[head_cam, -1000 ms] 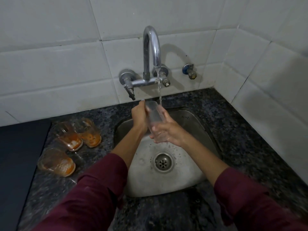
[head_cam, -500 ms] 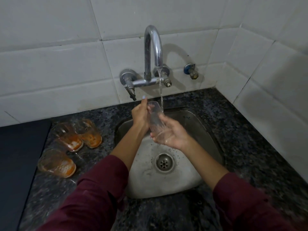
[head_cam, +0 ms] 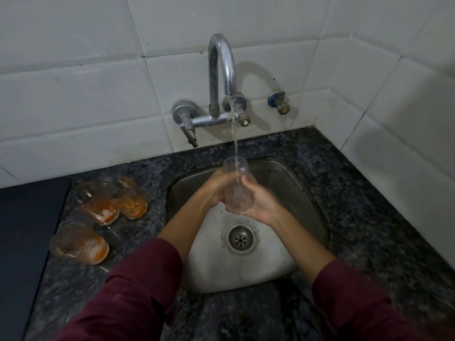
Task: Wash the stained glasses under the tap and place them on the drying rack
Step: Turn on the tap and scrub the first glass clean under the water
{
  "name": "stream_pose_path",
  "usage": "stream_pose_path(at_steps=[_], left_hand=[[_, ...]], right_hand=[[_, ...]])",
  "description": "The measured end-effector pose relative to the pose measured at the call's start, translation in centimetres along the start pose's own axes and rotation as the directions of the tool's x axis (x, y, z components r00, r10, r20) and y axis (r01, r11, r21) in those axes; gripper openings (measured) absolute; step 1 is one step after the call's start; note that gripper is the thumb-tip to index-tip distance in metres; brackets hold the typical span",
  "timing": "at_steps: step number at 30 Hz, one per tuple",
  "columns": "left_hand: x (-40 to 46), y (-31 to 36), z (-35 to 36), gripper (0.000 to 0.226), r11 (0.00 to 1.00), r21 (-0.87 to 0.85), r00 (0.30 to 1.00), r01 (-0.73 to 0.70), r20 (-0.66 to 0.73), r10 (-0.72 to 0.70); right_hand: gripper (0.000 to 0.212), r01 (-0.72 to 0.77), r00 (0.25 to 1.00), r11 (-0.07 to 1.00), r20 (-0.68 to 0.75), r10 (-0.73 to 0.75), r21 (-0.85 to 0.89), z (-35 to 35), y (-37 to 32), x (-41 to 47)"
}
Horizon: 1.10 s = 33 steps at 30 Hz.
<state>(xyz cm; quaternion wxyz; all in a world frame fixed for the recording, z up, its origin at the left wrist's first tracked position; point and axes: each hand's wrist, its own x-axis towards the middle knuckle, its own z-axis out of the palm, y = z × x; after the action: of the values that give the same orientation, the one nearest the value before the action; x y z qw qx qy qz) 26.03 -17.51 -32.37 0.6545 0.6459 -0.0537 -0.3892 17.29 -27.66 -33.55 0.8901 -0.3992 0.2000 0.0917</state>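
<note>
Both hands hold a clear glass [head_cam: 236,190] upright over the steel sink [head_cam: 305,193]. My left hand [head_cam: 214,189] wraps its left side and my right hand [head_cam: 261,203] cups its base and right side. Water runs from the chrome tap [head_cam: 221,70] straight into the glass's open mouth. Three orange-stained glasses stand on the dark granite counter to the left of the sink: one at the front [head_cam: 78,243], one in the middle [head_cam: 97,204], one nearest the sink [head_cam: 130,198].
A dark flat surface [head_cam: 22,242] borders the counter at far left. White tiled walls close the back and the right side, with a small blue-capped valve [head_cam: 279,103] right of the tap. The sink drain [head_cam: 240,239] lies below the hands.
The glass has gone from tilted beside the stream to upright under it, and water now falls into its mouth. My left hand has slid lower on the glass.
</note>
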Motion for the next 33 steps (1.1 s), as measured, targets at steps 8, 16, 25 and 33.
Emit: stream_pose_path(at_steps=[8, 16, 25, 33], left_hand=[[-2.7, -3.0, -1.5, 0.074, 0.959, 0.269, 0.996, -0.083, -0.007, 0.088], [-4.3, -3.6, -3.2, 0.07, 0.747, 0.628, 0.945, -0.219, -0.054, 0.322], [-4.5, -1.8, -2.8, 0.024, 0.858, 0.484, 0.984, -0.17, 0.132, 0.121], [-4.3, -2.4, -1.7, 0.063, 0.91, 0.414, 0.987, -0.003, 0.149, -0.064]], right_hand=[[0.075, 0.143, 0.987, 0.788, 0.023, -0.162, -0.599, -1.2, 3.4, -0.3], [0.081, 0.205, 0.971, 0.804, 0.015, -0.237, -0.558, 0.1, 6.5, 1.0], [0.068, 0.181, 0.927, 0.554, -0.048, -0.373, -0.813, -0.3, 2.0, -1.8], [0.076, 0.02, 0.907, 0.076, -0.014, -0.421, -0.997, 0.0, -4.3, -3.0]])
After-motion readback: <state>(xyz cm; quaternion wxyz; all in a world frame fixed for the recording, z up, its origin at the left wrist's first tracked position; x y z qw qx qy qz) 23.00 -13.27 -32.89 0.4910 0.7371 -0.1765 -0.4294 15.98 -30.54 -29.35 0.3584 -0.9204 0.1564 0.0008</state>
